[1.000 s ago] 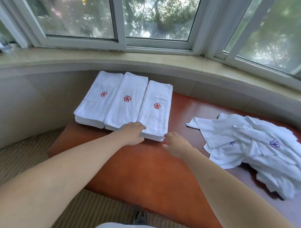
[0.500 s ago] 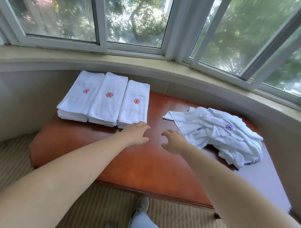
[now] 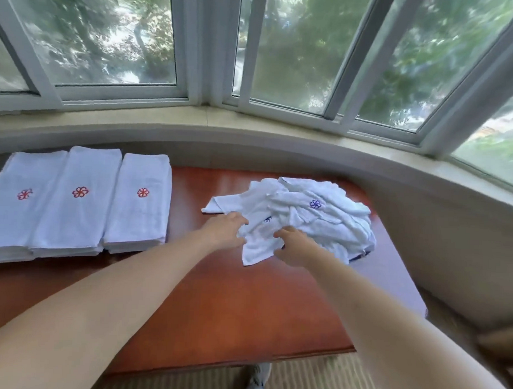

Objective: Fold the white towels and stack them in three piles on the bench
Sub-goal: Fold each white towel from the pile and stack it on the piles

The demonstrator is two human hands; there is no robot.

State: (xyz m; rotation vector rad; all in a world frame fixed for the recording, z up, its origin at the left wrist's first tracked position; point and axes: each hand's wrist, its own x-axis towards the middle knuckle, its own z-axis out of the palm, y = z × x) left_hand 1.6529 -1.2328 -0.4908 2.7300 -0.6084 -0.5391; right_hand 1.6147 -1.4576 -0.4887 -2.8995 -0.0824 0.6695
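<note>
Both hands are at the near edge of the heap of unfolded towels (image 3: pixel 315 214) on the right side of the bench (image 3: pixel 231 304) — the left hand (image 3: pixel 223 231) and the right hand (image 3: pixel 291 248) each curl fingers into the cloth, gripping it. Three folded piles (image 3: pixel 74 205) sit side by side, touching, at the bench's left end — each top towel has a red flower mark

Three folded towel piles (image 3: pixel 75 199), one loose heap (image 3: pixel 315 216)
</note>
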